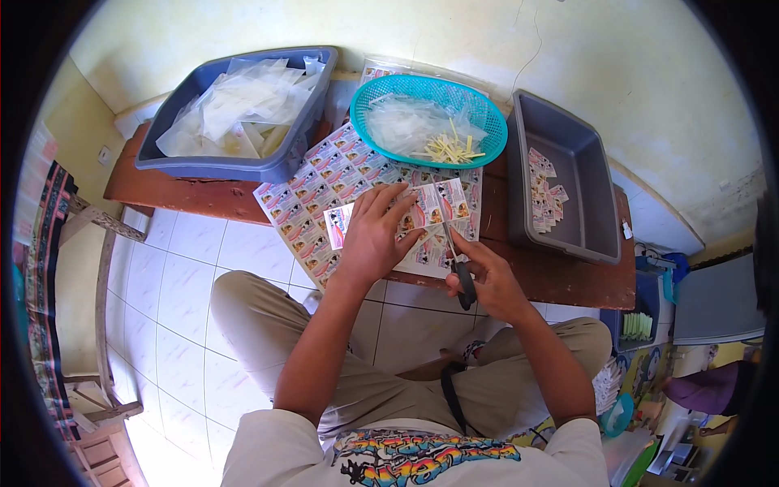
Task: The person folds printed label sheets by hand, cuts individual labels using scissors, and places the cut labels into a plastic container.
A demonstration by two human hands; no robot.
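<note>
My left hand [375, 231] lies with its fingers apart on a strip of printed labels [422, 206], pressing it against larger printed sheets [312, 195] on a low brown bench. In my right hand [489, 280] are scissors [464, 280] with black handles; their blades meet the lower edge of the strip, right of my left hand. Beyond the strip stands a turquoise basket [363, 134] holding clear plastic pieces and thin yellow strips. Small cut labels [544, 191] lie in a grey tray [580, 187] to the right.
A blue-grey bin [235, 169] full of translucent plastic bags stands at the bench's left end. Under my hands are my crossed legs and the tiled floor [182, 349]. At the lower right, part of another person in a purple sleeve [706, 390] shows.
</note>
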